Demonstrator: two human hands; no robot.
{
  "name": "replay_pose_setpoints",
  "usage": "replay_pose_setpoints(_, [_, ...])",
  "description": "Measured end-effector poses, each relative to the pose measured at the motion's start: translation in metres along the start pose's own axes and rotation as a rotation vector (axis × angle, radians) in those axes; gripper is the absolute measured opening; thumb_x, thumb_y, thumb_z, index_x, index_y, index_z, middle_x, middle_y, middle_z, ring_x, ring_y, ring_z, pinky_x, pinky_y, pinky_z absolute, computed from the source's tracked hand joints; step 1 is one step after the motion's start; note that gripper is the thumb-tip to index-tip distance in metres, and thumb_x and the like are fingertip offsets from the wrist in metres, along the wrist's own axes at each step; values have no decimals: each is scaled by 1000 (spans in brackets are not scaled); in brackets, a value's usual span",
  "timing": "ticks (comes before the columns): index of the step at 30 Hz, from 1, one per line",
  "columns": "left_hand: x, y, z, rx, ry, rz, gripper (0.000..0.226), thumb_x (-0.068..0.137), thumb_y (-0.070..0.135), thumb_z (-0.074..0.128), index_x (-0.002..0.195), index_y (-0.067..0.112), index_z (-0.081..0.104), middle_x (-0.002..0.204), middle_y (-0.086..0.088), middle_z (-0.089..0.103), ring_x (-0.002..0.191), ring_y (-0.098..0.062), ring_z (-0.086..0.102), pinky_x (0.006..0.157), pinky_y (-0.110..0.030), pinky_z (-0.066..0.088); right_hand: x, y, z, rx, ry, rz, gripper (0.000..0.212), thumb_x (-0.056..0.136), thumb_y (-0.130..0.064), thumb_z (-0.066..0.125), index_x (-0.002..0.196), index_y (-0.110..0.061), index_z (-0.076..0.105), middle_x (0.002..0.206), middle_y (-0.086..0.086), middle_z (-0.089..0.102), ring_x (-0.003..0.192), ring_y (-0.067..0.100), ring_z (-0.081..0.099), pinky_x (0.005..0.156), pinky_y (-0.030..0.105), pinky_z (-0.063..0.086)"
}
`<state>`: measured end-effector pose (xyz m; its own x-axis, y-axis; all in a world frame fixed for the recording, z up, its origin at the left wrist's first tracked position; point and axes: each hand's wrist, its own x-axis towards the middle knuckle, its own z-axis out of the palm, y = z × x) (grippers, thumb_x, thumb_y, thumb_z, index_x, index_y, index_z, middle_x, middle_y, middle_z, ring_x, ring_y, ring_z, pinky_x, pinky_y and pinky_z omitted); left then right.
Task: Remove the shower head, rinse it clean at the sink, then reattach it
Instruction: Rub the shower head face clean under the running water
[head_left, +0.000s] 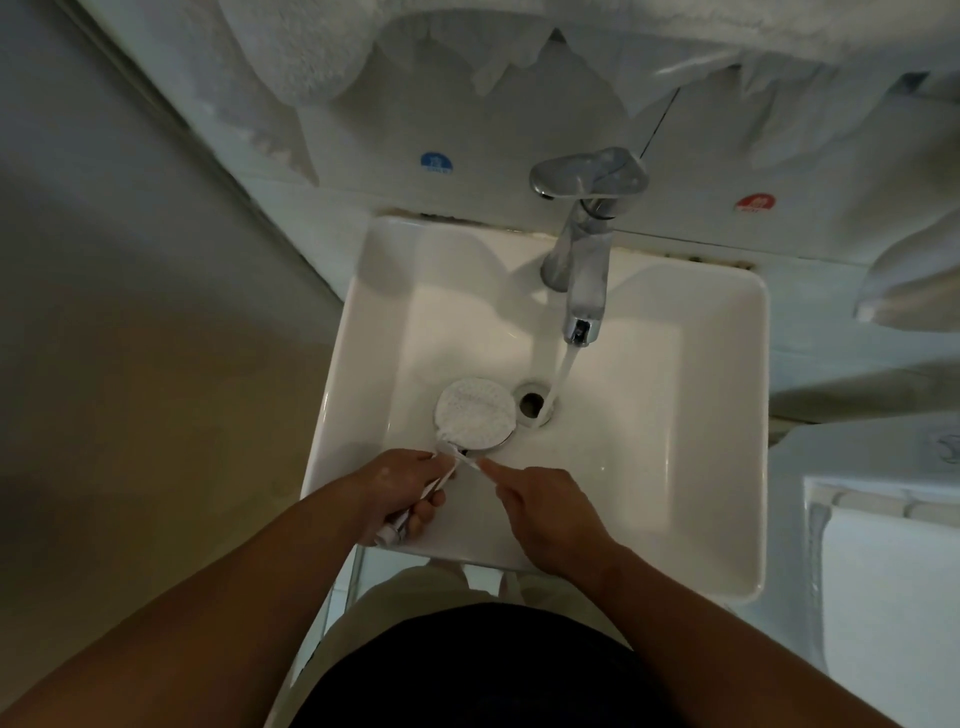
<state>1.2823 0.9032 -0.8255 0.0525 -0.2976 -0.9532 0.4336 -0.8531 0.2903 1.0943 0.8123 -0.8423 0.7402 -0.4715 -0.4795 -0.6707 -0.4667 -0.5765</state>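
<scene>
The shower head is off its hose and lies low in the sink, its round nozzle face turned up and just left of the drain, probably so the holes are open to scrubbing. The left hand has its grip clamped round the handle, which steadies the head at a slant over the basin's near wall. The right hand has its fingers curled, its grip apparently pinched on a thin white stick, perhaps a small brush, whose tip meets the head's near edge; it is too small to name. Water runs from the faucet straight into the drain, beside the head and not on it. White towels hang above.
</scene>
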Motion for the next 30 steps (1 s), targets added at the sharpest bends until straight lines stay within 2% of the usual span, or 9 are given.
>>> replay_pose_setpoints(4, [0,-2,7,-98,-20,-17,30,101,37,57,108,8,63,65,-4,55,41,-9,40,36,-18,36,-6,5,-1,37,110,43,47,103,-29,44,149,-42,45,93,8,72,84,24,65,78,39,52])
replay_pose_setpoints(7, [1,-3,13,-79,4,16,30,102,36,54,108,8,62,64,-5,54,40,-10,40,37,-18,36,-15,11,-2,-7,71,115,46,104,-32,43,148,-45,45,103,7,73,91,24,67,82,39,54])
replay_pose_setpoints(10, [3,-4,21,-66,24,47,30,102,37,54,105,8,61,64,-5,54,41,-12,41,38,-19,36,-13,11,-2,31,109,173,45,103,-32,43,146,-45,47,115,6,74,98,23,69,86,38,55])
replay_pose_setpoints(13, [5,-6,25,-50,35,62,28,103,34,52,102,8,62,65,-6,54,41,-12,42,39,-20,36,-16,0,1,-15,41,149,47,103,-31,41,148,-45,44,118,7,73,101,26,69,88,39,55])
replay_pose_setpoints(17, [7,-8,28,-49,47,78,24,104,31,52,101,8,59,65,-7,52,40,-14,40,40,-21,35,-10,21,-11,-27,122,251,48,102,-29,40,147,-46,44,120,9,73,100,28,69,86,39,56])
replay_pose_setpoints(20, [8,-9,28,-36,53,79,25,103,31,52,102,7,60,64,-7,53,41,-14,40,40,-22,35,-16,9,-8,-46,-18,171,53,100,-28,40,150,-47,38,119,9,71,101,29,68,86,39,55])
replay_pose_setpoints(24, [6,-7,29,-35,46,77,23,103,30,52,101,9,59,66,-8,52,41,-13,40,40,-21,35,-10,26,-15,-47,77,227,50,103,-29,37,150,-45,39,119,6,72,100,26,67,87,38,54])
replay_pose_setpoints(27, [5,-8,28,-24,48,80,25,103,31,52,104,7,60,67,-8,52,42,-14,40,40,-21,35,-18,15,-11,-63,-55,174,55,101,-27,41,151,-48,34,120,9,70,103,29,67,89,40,54])
replay_pose_setpoints(30, [4,-7,30,-13,53,84,25,104,30,51,104,7,59,66,-8,52,42,-14,40,40,-20,35,-16,34,-19,-20,60,248,51,102,-29,39,150,-48,38,125,7,70,101,24,68,88,35,54])
